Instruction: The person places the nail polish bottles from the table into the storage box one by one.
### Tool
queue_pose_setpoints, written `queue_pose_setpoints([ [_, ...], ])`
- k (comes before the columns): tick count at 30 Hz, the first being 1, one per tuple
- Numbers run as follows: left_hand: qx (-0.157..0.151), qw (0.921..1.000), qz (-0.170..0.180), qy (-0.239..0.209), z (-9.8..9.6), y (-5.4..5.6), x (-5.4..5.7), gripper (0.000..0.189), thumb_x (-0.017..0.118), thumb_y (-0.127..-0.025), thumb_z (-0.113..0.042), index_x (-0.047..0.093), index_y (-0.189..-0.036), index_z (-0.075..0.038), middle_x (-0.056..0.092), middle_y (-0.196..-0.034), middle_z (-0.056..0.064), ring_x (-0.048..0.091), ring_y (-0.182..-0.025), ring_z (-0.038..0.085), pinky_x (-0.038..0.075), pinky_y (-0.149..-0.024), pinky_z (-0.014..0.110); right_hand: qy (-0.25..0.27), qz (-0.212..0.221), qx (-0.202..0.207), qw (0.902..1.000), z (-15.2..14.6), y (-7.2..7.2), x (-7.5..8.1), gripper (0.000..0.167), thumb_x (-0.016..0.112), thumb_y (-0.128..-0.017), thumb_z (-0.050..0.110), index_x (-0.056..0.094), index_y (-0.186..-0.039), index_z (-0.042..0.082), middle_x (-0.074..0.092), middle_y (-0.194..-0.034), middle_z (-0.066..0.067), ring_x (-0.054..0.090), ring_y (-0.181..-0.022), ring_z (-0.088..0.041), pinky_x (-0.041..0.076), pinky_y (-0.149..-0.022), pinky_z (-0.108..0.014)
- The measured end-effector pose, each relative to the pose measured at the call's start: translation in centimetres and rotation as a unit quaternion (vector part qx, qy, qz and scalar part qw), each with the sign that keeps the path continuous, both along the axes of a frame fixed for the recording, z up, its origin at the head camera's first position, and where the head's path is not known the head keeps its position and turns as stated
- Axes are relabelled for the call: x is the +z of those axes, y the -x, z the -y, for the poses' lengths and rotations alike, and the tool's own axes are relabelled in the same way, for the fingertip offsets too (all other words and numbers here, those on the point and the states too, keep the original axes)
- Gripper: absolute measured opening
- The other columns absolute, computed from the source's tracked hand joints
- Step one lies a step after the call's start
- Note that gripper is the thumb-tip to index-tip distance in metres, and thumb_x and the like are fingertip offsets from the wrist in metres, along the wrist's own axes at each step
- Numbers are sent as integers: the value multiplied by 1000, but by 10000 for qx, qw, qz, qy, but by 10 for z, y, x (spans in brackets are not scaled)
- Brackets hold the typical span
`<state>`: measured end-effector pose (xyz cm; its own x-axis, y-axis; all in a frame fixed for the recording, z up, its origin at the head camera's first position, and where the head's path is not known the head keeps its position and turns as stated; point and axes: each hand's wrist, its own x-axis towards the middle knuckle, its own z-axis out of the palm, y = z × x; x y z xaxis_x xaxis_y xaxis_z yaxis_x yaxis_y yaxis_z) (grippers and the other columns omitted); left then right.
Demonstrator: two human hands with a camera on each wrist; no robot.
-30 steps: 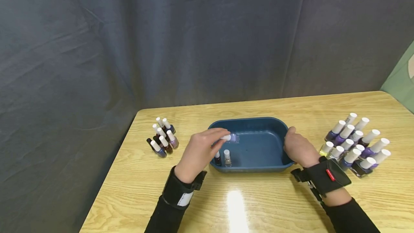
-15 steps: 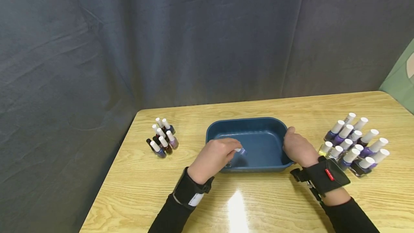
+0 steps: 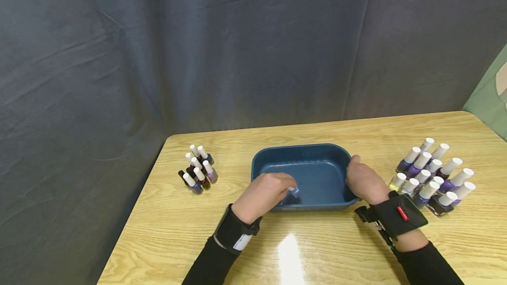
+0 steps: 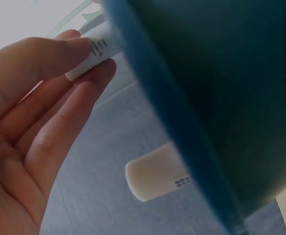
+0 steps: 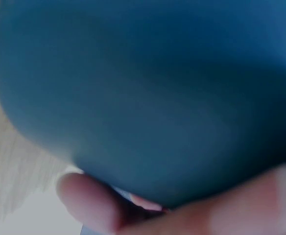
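My left hand (image 3: 266,195) reaches over the near-left rim of a dark blue oval tub (image 3: 313,149). Its thumb and fingers pinch the white cap of a nail polish bottle (image 3: 294,191) with lilac polish, low inside the tub. In the left wrist view that pinched cap (image 4: 96,51) shows printed letters, and a second white cap (image 4: 155,172) stands behind the tub's rim. The bottles at the tub's near-left corner are mostly hidden by my left hand in the head view. My right hand (image 3: 366,181) grips the tub's right end, fingers curled over the wall (image 5: 133,122).
On the left of the wooden table (image 3: 178,232) stands a group of nail polish bottles (image 3: 200,177), mostly white-capped. A larger cluster of bottles (image 3: 424,184), purple, dark and yellow, stands close beyond my right wrist. A grey curtain (image 3: 253,56) hangs behind the table.
My left hand has moved right and toward the near side, lowering the lilac nail polish bottle into the tub and tipping it more upright. The right hand keeps its grip on the tub.
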<state>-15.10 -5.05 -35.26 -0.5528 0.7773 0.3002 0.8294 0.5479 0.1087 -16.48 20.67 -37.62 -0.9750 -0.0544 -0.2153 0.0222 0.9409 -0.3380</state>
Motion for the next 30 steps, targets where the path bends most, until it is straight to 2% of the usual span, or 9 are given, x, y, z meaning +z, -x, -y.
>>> queue_pose_setpoints([
  [5, -30, 9997, 234, 45, -1, 2, -2, 23, 58, -87, -2, 68, -104, -14, 67, -103, -3, 63, -95, 8, 44, -81, 11, -1, 71, -14, 10000, 0, 0, 0, 40, 37, -89, -2, 18, -114, -27, 51, -64, -17, 53, -56, -23, 41, -50, -31],
  [12, 42, 9998, -27, 210, -3, 3, -5, 21, 63, -86, -12, 68, -106, -15, 68, -103, -4, 63, -97, 7, 44, -84, 11, 26, 234, -126, 9996, 0, 2, 0, 44, 36, -90, -1, 16, -118, -27, 52, -66, -18, 53, -57, -23, 41, -51, -31],
  [21, 155, 9994, 146, 289, -5, 3, -7, 20, 63, -86, -15, 69, -105, -14, 69, -99, -3, 64, -92, 7, 45, -80, 12, -32, 159, -55, 9999, -1, 2, -2, 45, 36, -90, -1, 15, -119, -28, 52, -66, -18, 53, -57, -23, 41, -51, -31],
  [30, 286, 9971, 22, 702, -6, 2, -8, 22, 64, -86, -16, 69, -107, -17, 69, -98, -5, 64, -89, 5, 46, -75, 11, -44, 186, -121, 9997, -2, 5, -7, 47, 37, -89, 0, 14, -121, -27, 53, -67, -18, 53, -57, -22, 42, -51, -32],
])
